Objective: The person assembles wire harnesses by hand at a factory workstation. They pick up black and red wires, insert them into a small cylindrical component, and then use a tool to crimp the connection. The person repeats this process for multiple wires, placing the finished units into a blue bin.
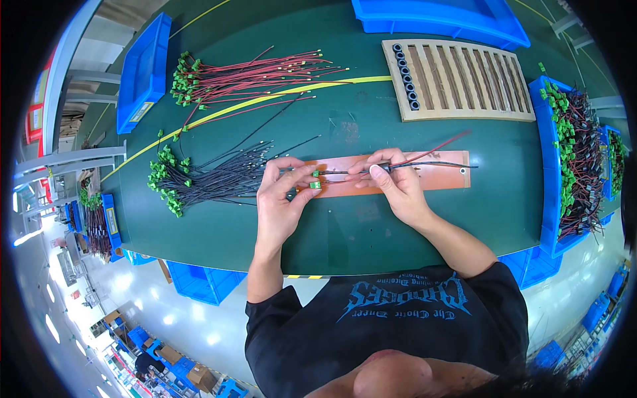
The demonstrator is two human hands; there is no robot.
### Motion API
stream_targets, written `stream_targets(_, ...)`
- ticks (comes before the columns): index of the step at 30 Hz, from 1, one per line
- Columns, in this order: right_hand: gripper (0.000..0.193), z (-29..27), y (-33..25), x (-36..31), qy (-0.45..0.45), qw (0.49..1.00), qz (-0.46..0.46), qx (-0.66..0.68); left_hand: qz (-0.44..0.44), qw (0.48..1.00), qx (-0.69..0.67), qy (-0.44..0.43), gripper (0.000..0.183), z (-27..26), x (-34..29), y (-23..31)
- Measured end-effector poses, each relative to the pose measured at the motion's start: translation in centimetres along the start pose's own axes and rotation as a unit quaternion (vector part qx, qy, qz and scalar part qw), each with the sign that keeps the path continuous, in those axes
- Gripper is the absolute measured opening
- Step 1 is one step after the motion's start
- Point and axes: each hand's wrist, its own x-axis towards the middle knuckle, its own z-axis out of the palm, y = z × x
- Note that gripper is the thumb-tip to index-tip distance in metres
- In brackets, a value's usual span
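My left hand (277, 202) is closed, pinching small green connectors (316, 186) between thumb and fingertips. From them a black wire (451, 164) and a red wire (441, 142) run to the right, through the closed fingers of my right hand (406, 192). A dark piece on the wires shows at the right fingertips, mostly hidden, so its shape is unclear. Both hands are over a flat orange strip (434, 178) lying on the green table. Left of my left hand spreads a pile of black wires (229, 171) with green connectors.
Red wires (259, 74) with green connectors lie farther back, beside a yellow line. A wooden slotted rack (458, 113) holds several black rings (406, 78) in its left slot. Blue bins stand at the back left (142, 76), back (431, 23) and right (549, 192), the last full of wired parts.
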Motion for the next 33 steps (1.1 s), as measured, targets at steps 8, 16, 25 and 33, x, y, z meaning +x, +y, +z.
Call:
stream_targets(8, 0.015, -0.2, 0.3, 0.0, -0.005, 1.0, -0.013, -0.024, 0.045, 0.988, 0.146, -0.02, 0.024, -0.3, 0.3, 0.6)
stream_targets(16, 0.014, -0.6, 0.4, -0.1, -0.027, 0.998, -0.028, -0.041, 0.075, 0.987, 0.137, -0.022, 0.02, -0.3, 0.3, 0.3)
stream_targets(25, 0.016, -0.9, 0.0, 0.1, -0.036, 0.999, -0.016, 0.0, 0.135, 0.978, 0.153, -0.028, 0.021, -0.1, 0.5, 0.8)
stream_targets(33, 0.017, -0.9, 0.3, 0.2, -0.047, 0.998, -0.011, -0.027, 0.156, 0.971, 0.178, -0.042, 0.023, 0.1, 0.9, -0.4)
